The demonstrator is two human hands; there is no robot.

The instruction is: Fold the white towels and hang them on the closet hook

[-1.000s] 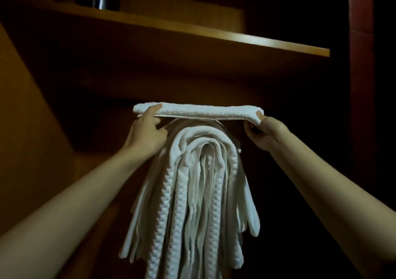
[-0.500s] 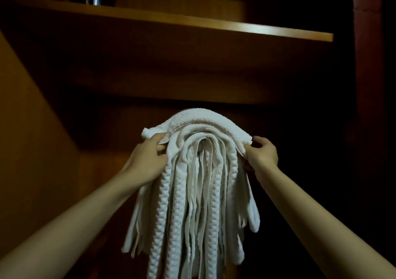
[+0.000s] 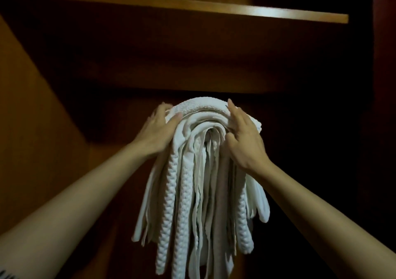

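The towels (image 3: 199, 171) are white, greyed in the dim light; some hanging folds show a raised, braid-like waffle pattern, while the top one draped over the bundle has a fine looped terry texture. The shelf (image 3: 214, 8) above is warm orange-brown wood with a lighter, glossy front edge, and the closet wall (image 3: 32, 118) at left is the same orange-brown, fading to near black.

Dim, warm light; the closet recess sinks into near-black shadow, a soft glare streaks the shelf edge (image 3: 257, 14), wide-angle bending at edges
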